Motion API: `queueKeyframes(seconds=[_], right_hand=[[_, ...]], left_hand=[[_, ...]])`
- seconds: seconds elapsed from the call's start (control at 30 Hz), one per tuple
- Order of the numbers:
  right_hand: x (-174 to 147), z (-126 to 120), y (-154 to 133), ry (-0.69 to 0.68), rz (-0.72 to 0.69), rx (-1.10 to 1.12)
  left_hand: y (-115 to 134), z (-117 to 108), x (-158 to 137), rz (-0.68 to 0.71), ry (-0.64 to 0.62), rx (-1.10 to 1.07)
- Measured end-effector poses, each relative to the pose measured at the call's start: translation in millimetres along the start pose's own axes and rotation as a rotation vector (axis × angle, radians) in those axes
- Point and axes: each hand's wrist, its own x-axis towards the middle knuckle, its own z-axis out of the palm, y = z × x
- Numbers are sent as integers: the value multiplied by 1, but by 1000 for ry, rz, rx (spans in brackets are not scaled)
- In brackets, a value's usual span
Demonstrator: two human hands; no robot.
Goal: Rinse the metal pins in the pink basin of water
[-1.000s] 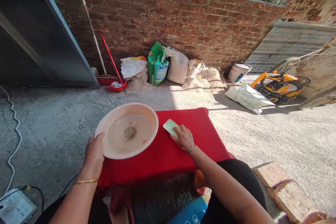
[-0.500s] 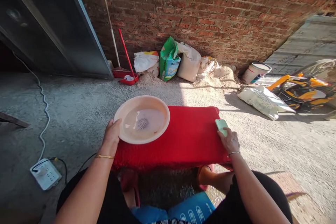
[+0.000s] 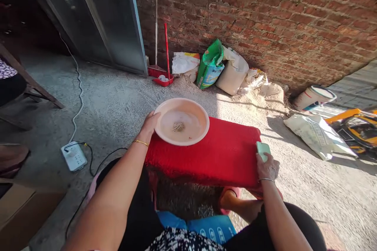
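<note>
We pinch rim of pale pink basin at left end of red-covered counter with left hand, thumb on top; right hand wrapped around pale green phone-like slab at counter's right edge. Step in hand seems to be holding both; next move, we judge, calls for level basin. Basin looks wide, shallow, brownish clump mid-basin under what seems water; slab looks flat, partly covered by fingers

Floor sunlit, bright at right — upper left dim (nearly black)
</note>
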Motion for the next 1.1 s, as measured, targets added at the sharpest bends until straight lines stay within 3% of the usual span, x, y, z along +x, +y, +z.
queueKeyframes(seconds=[0.13,0.27,0.37,0.5,0.7,0.8,0.9,0.93,1.0,1.1], right_hand=[[-42,-3,-31,13,-176,94],[-116,7,-85,-228,-421,158],[-152,17,-119,-322,-579,125],[-144,18,-129,-333,-601,-1],[-107,-2,-92,-221,-341,-30],[-114,3,-82,-231,-433,80],[-129,18,-81,-281,-505,119],[-133,24,-82,-274,-504,112],[-135,33,-82,-256,-488,93],[-132,38,-82,-295,-458,64]], left_hand=[[-5,5,2,-5,53,-28],[-8,8,4,-25,106,-46],[-8,8,2,-35,126,-41],[-6,9,-3,-38,128,-20],[-5,11,-4,-62,144,31],[3,13,-16,-58,237,86],[12,18,-37,36,382,190],[13,21,-44,164,397,315],[16,26,-59,388,341,508],[26,22,-87,577,118,653]])
